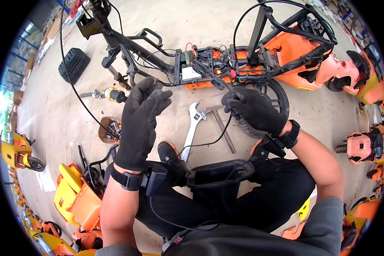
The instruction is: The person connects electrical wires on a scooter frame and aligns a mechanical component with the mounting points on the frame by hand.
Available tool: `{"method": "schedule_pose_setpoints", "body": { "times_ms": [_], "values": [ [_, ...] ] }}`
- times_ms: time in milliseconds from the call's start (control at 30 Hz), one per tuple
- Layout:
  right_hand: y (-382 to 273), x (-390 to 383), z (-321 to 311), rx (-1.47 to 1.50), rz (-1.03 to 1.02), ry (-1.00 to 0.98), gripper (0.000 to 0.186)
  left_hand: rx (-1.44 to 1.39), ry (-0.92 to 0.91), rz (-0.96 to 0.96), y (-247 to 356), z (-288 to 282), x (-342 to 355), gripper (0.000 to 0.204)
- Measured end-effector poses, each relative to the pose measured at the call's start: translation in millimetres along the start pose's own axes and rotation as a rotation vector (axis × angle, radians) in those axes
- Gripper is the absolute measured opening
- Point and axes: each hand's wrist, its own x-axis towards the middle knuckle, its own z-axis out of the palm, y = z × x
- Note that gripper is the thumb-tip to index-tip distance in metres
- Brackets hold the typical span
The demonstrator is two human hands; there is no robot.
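In front of me lies the bare black frame [158,59] of a scooter, with orange body panels and loose wiring. My right hand [254,109], in a black glove, is closed at the frame's near side around a black cable [226,127], which hangs down from it in a loop. A thin dark piece with a plug-like end [217,82] reaches from these fingers toward the wiring; the fingers partly hide it. My left hand [143,119], also gloved, is raised left of centre with its fingers apart and nothing in it.
An adjustable wrench [193,130] and a hammer [222,130] lie on the floor between my feet and the frame. Nearby are a wheel [281,98], a black open bin [219,174], a box of hardware [109,130] and a yellow power tool [114,94]. Orange and yellow scooters stand around.
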Motion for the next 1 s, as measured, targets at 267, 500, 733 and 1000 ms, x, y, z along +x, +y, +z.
{"method": "schedule_pose_setpoints", "body": {
  "times_ms": [267, 500, 733, 1000],
  "values": [
    [-12, -3, -3, 0.266, -0.104, 0.005, 0.022, 0.431, -0.406, -0.161, -6, 24, -12, 0.046],
    [-44, -5, -28, 0.821, -0.095, 0.04, 0.023, 0.995, -0.597, 0.184, -54, 33, -17, 0.037],
    [-38, -13, -54, 0.613, -0.3, 0.377, 0.031, 1.139, -0.652, 0.185, -39, 2, 10, 0.009],
    [3, -22, -88, 0.835, -0.518, 0.461, 0.031, 1.212, -0.323, 0.254, 19, -31, 31, 0.015]
  ]
}}
